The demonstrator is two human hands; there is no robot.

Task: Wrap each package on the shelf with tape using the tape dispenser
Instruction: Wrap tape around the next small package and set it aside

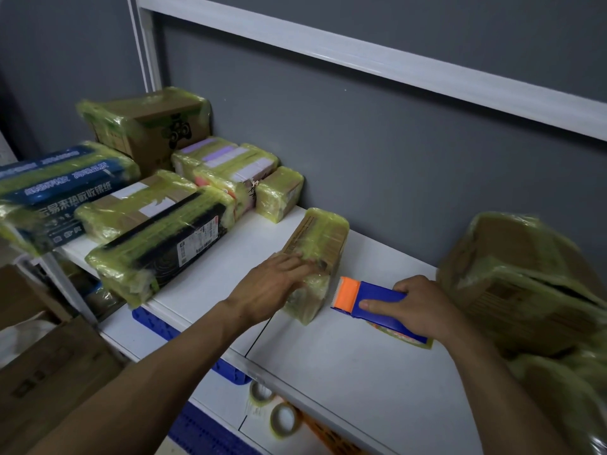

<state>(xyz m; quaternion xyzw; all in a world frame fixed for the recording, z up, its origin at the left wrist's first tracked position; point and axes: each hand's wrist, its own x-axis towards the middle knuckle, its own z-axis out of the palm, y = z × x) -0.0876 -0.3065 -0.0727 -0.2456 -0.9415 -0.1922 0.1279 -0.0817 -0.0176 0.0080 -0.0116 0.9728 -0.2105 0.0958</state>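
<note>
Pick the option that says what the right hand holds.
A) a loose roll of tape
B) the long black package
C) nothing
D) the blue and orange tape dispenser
D: the right hand grips the blue and orange tape dispenser, which lies on the shelf, while the left hand rests on the small package.

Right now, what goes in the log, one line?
left hand resting on small tape-wrapped cardboard package | right hand gripping blue-and-orange tape dispenser on white shelf
</note>
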